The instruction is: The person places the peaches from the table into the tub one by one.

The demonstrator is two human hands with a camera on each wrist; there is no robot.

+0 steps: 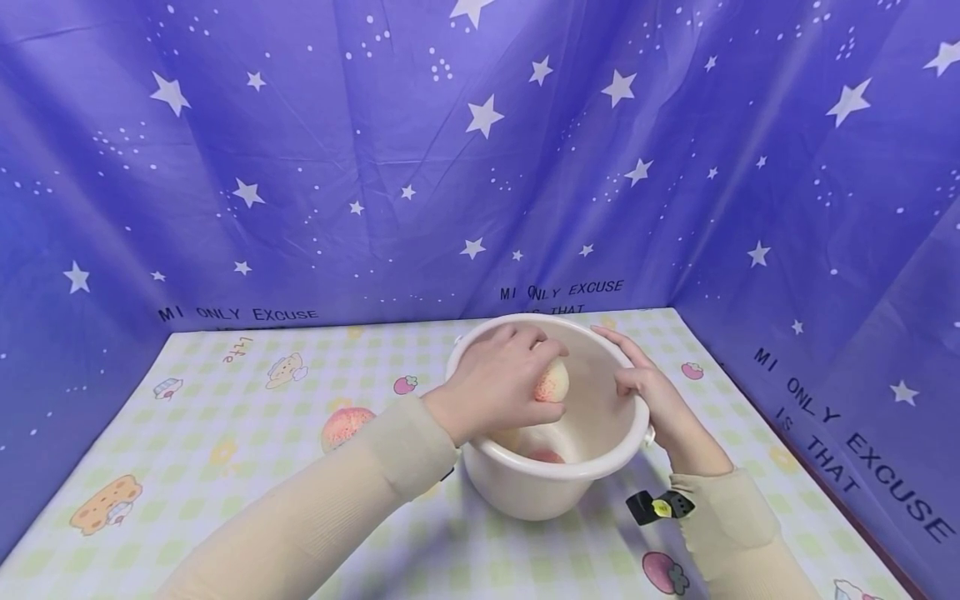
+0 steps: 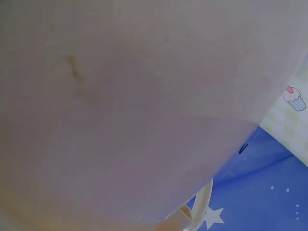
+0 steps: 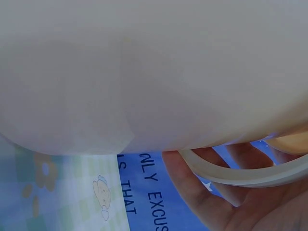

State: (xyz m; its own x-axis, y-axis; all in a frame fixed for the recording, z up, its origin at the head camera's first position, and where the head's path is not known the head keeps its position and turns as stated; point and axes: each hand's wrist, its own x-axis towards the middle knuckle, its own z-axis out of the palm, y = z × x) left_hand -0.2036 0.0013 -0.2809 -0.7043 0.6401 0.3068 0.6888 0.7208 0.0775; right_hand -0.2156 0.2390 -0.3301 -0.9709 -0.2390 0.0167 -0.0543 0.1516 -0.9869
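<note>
A white bucket (image 1: pixel 525 492) stands on the table, leaning a little in the head view. My left hand (image 1: pixel 498 379) reaches into its mouth and grips a yellow-and-pink peach (image 1: pixel 552 382) between fingers and thumb. Lower in the bucket, part of a reddish peach (image 1: pixel 546 456) shows near the bottom. My right hand (image 1: pixel 663 400) holds the bucket's right rim, thumb on the inner side and fingers outside. In the right wrist view the right hand (image 3: pixel 255 202) is beside the bucket's handle (image 3: pixel 240 177). The bucket's outer wall (image 2: pixel 144 120) fills most of the left wrist view.
Another pink peach (image 1: pixel 347 427) lies on the checked tablecloth (image 1: pixel 187 417), left of the bucket and partly behind my left forearm. A black wrist device (image 1: pixel 660 506) sits by my right sleeve. Blue star-printed curtains (image 1: pixel 420 150) enclose the table at the back and sides.
</note>
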